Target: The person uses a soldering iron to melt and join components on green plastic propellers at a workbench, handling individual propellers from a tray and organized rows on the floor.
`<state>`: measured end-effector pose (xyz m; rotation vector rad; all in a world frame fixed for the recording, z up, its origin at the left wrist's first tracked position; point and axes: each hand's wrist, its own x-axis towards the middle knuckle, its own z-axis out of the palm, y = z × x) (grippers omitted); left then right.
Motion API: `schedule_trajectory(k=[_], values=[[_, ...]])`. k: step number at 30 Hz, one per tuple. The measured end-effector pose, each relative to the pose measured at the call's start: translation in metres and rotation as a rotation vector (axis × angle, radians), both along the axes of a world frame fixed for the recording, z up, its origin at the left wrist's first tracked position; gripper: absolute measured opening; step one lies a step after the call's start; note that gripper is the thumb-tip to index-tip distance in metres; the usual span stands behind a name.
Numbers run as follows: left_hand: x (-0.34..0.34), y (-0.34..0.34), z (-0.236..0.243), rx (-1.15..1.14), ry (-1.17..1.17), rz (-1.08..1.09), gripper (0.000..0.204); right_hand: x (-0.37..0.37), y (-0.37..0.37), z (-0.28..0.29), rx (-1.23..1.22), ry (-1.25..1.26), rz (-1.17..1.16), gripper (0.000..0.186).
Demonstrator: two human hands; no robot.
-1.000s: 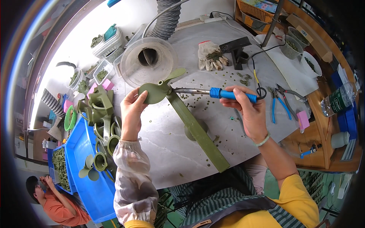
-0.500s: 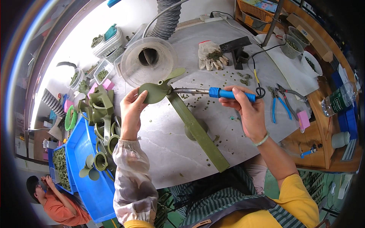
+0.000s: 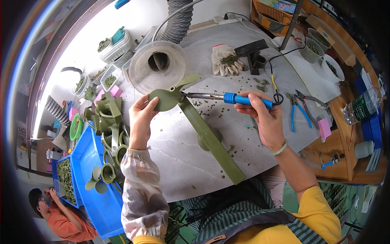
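Observation:
My left hand pinches a round blade of an olive-green propeller, whose other narrow blade points up to the right. My right hand grips a soldering iron by its blue handle, with its metal tip touching the lower right side of the propeller's hub. A long green plastic bar slopes from beneath the hub toward the table's near edge, over a round green piece. Small green scraps lie scattered around it on the grey table.
Plastic funnel with duct, glove, black fixture, pliers, bottle and containers surround the work area. At left are stacked green parts and blue trays. A co-worker in orange is at lower left.

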<state>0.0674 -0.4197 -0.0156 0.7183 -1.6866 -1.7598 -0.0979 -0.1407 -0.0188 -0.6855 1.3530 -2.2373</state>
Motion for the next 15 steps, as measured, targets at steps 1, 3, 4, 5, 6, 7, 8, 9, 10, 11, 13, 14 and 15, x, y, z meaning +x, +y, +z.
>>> schedule_trajectory(k=[1, 3, 4, 5, 6, 7, 8, 9, 10, 11, 13, 14, 15], values=[[0.0014, 0.0000, 0.0016, -0.001, -0.003, 0.005, 0.032, 0.0004, -0.0003, 0.0000, -0.004, -0.008, 0.005, 0.025], [-0.0009, 0.0011, 0.0015, -0.001, -0.001, 0.001, 0.031, -0.0002, 0.0022, 0.0005, 0.003, -0.008, 0.005, 0.025], [-0.0023, 0.0017, 0.0011, 0.008, 0.015, 0.006, 0.031, -0.0004, 0.0033, 0.0009, 0.010, -0.009, 0.008, 0.025], [-0.0027, 0.0013, 0.0007, 0.016, 0.029, 0.014, 0.031, -0.0004, 0.0031, 0.0009, 0.010, -0.010, 0.008, 0.025], [-0.0030, 0.0009, 0.0003, 0.017, 0.028, 0.015, 0.031, -0.0002, 0.0029, 0.0010, 0.014, -0.012, 0.010, 0.026], [-0.0034, 0.0004, 0.0000, 0.018, 0.026, 0.014, 0.031, -0.0001, 0.0028, 0.0012, 0.018, -0.014, 0.011, 0.026], [-0.0037, 0.0001, -0.0005, 0.019, 0.025, 0.013, 0.031, 0.0004, 0.0028, 0.0016, 0.019, -0.014, 0.010, 0.026], [-0.0040, -0.0004, -0.0013, 0.019, 0.025, 0.012, 0.031, 0.0008, 0.0029, 0.0022, 0.011, -0.018, 0.016, 0.026], [-0.0044, -0.0011, -0.0023, 0.020, 0.021, 0.017, 0.030, 0.0009, 0.0030, 0.0023, 0.004, -0.021, 0.021, 0.026], [-0.0033, -0.0013, -0.0019, 0.018, 0.017, 0.025, 0.029, 0.0012, 0.0031, 0.0021, 0.003, -0.021, 0.023, 0.026], [-0.0022, -0.0015, -0.0008, 0.018, 0.022, 0.027, 0.029, 0.0014, 0.0031, 0.0015, 0.002, -0.041, 0.030, 0.026], [-0.0022, -0.0016, -0.0012, 0.022, 0.027, 0.025, 0.028, 0.0018, 0.0032, 0.0016, 0.003, -0.041, 0.031, 0.026], [-0.0017, -0.0015, -0.0011, 0.022, 0.027, 0.026, 0.028, 0.0025, 0.0032, 0.0023, 0.003, -0.046, 0.027, 0.026]])
